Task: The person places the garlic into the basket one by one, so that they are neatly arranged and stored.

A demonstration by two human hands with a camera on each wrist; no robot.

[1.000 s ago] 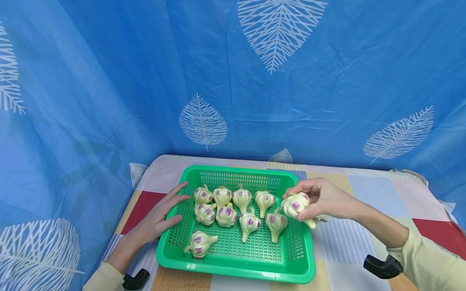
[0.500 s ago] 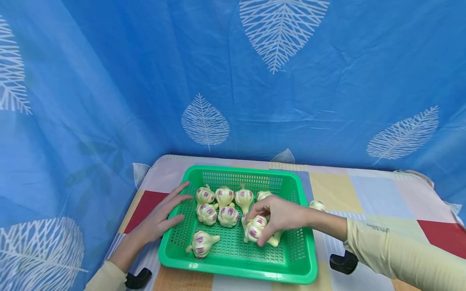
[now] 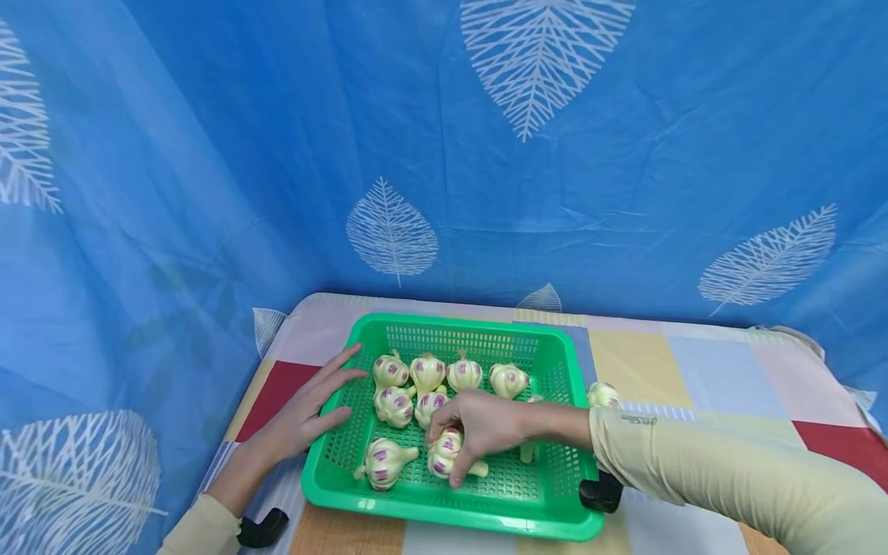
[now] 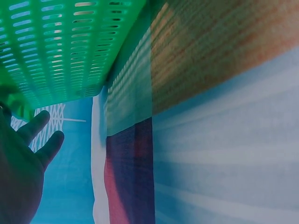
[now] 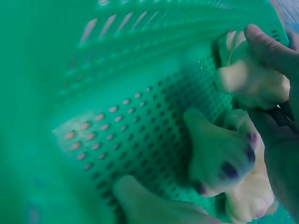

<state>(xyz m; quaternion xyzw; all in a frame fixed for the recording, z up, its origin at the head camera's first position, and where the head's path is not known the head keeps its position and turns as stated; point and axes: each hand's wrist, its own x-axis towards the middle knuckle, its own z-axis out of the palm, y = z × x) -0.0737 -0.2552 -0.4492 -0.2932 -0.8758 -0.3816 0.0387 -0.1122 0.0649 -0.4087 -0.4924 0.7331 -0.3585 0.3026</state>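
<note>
My right hand (image 3: 482, 424) reaches into a green plastic basket (image 3: 451, 524) and grips a garlic bulb (image 3: 442, 455), thumb on the near side and fingers behind it. The bulb's stem points right, just right of another garlic bulb (image 3: 384, 464) lying at the front left. Behind are more bulbs in rows, some hidden by my right hand and forearm. In the right wrist view the held bulb's pale stem (image 5: 231, 78) shows beside my thumb. My left hand (image 3: 305, 416) rests at the basket's left rim with fingers extended and spread, holding nothing.
One garlic bulb (image 3: 603, 395) lies outside the basket, by its right side, on the patchwork cloth (image 3: 721, 370). A blue curtain with white leaf prints (image 3: 486, 193) hangs behind the table. Black straps with camera mounts (image 3: 264, 528) sit at the wrists.
My right hand has carried the garlic bulb from above the basket's right rim leftward and down to the front middle of the basket. The left hand has stayed at the left rim.
</note>
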